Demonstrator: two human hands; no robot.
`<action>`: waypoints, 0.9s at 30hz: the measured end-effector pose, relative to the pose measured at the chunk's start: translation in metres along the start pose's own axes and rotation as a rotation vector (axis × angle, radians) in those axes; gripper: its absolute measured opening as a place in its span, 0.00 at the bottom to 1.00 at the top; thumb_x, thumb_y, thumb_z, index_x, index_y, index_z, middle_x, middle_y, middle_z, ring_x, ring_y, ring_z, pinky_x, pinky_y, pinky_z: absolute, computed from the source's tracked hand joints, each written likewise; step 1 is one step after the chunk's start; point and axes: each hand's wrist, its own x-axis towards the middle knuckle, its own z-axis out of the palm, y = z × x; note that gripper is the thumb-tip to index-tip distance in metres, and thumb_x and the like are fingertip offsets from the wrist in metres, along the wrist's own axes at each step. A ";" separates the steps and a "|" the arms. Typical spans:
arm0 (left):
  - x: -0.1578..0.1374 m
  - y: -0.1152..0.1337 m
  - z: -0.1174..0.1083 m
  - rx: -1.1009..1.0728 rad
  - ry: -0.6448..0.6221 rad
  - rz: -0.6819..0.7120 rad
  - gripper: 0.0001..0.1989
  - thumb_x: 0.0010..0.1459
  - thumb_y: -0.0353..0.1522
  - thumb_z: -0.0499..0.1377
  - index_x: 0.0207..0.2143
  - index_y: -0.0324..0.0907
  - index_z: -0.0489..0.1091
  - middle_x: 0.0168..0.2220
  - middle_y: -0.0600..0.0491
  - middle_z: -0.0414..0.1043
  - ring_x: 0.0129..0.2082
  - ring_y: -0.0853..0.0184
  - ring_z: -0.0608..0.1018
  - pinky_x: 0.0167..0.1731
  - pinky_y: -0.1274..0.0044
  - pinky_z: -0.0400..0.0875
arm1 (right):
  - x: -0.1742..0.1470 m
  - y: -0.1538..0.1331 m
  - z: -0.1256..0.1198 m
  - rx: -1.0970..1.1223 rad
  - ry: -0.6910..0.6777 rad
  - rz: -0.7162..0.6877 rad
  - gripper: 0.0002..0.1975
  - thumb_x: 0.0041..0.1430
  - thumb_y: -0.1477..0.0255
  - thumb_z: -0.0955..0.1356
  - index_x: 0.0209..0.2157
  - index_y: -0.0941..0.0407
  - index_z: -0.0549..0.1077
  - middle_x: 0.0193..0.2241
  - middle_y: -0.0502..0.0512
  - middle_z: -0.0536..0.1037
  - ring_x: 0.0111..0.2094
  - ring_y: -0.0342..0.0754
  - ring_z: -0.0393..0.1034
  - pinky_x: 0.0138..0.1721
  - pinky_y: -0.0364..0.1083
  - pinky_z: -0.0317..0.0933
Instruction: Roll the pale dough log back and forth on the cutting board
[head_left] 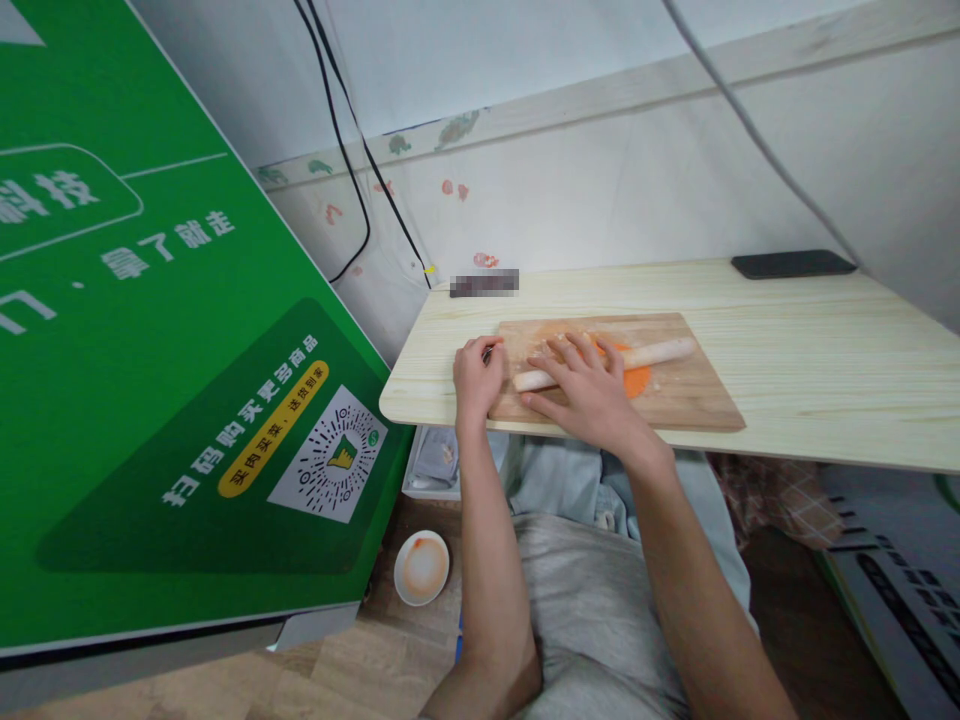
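You are resting your right hand [589, 395] on the pale, slim, cylindrical rolling pin [661, 353], with fingers spreading open across it and not closing round it. The pin is lying slantwise over the soft-looking, flat orange sheet [638, 382], on the light-brown, rectangular wooden board [709, 408]. It seems you are flattening this sheet; the next move is probably calling for even pressure along the pin. Your left hand [480, 382] is curling loosely at the board's left edge; something dark is showing between its fingers, so I cannot tell whether it is gripping anything. Your right hand and the pin are hiding much of the sheet.
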 end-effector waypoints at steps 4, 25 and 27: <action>0.000 0.000 0.000 -0.008 0.004 0.003 0.10 0.71 0.27 0.60 0.44 0.43 0.82 0.48 0.46 0.86 0.50 0.57 0.84 0.57 0.66 0.77 | -0.003 -0.002 -0.006 -0.002 -0.036 0.012 0.28 0.77 0.52 0.68 0.69 0.51 0.75 0.75 0.66 0.66 0.79 0.68 0.51 0.77 0.71 0.40; 0.000 -0.002 0.000 0.007 0.005 0.012 0.10 0.70 0.27 0.60 0.45 0.44 0.82 0.48 0.47 0.86 0.50 0.57 0.84 0.57 0.66 0.78 | -0.004 0.000 0.000 -0.002 0.024 -0.013 0.26 0.77 0.52 0.68 0.68 0.50 0.76 0.73 0.64 0.70 0.77 0.67 0.55 0.76 0.69 0.40; 0.000 -0.002 0.000 0.005 0.007 0.019 0.10 0.70 0.27 0.60 0.45 0.43 0.82 0.48 0.46 0.86 0.50 0.57 0.84 0.57 0.66 0.77 | -0.006 0.000 -0.002 0.001 0.004 -0.014 0.28 0.77 0.51 0.68 0.69 0.50 0.75 0.73 0.64 0.70 0.77 0.67 0.55 0.76 0.70 0.40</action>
